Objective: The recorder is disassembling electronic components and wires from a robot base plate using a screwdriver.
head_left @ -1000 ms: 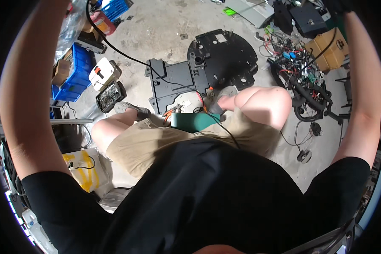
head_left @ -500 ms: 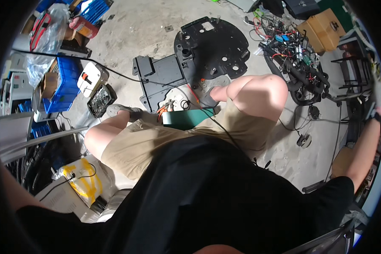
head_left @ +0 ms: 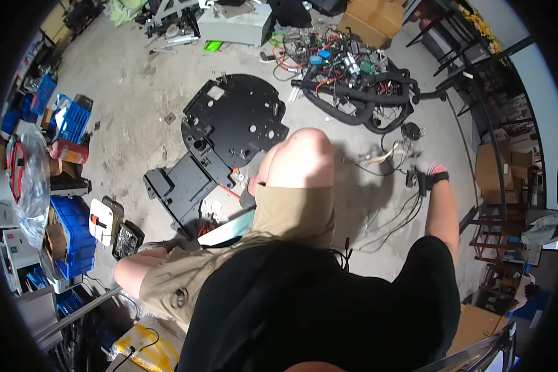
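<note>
My right hand [head_left: 437,168], with a black band at the wrist, reaches low to the right over the floor. Its fingers are smeared by motion, so I cannot tell how they are closed. Around it are thin black cables [head_left: 408,211] and a blurred tangle of pale and dark wires [head_left: 384,156]. Close to the wrist is a small dark part [head_left: 414,180], and just beyond lies a round black piece [head_left: 410,131]. My left hand is out of view.
Beyond my right hand lies a big heap of wires and black hoses [head_left: 359,74]. A round black plate [head_left: 235,115] joined to a flat dark panel [head_left: 183,186] rests ahead. Blue bins [head_left: 74,232] stand at left, cardboard boxes [head_left: 495,170] and a dark rack [head_left: 496,248] at right.
My view and body have turned to the right. My right arm has swung from the far right edge down to the cables on the floor. The left arm has left the picture.
</note>
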{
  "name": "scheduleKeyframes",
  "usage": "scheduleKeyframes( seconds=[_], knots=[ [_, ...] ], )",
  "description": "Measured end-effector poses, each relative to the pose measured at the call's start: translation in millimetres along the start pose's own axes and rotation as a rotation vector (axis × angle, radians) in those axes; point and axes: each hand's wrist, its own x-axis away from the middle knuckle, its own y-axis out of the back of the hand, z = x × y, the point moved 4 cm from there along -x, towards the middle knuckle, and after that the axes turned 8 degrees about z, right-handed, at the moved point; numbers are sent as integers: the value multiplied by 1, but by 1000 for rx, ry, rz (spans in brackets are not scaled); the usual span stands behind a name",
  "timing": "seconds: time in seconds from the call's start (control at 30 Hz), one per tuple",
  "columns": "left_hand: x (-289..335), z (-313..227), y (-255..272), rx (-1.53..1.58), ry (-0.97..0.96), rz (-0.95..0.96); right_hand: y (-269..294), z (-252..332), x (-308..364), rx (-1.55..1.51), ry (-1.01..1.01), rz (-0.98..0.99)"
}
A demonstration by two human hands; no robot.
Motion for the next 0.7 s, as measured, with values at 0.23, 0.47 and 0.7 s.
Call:
scheduleKeyframes(
  seconds=[0.23, 0.47, 0.7],
  knots=[
    [48, -6, 11, -67, 76, -57, 33, -84, -83, 190, -70, -219],
    [105, -12, 26, -154, 181, -127, 244, 174, -42, 135, 364, -737],
    [120, 23, 18, -103, 218, -98, 263, 272, -2, 370, 557, -850]
  ],
)
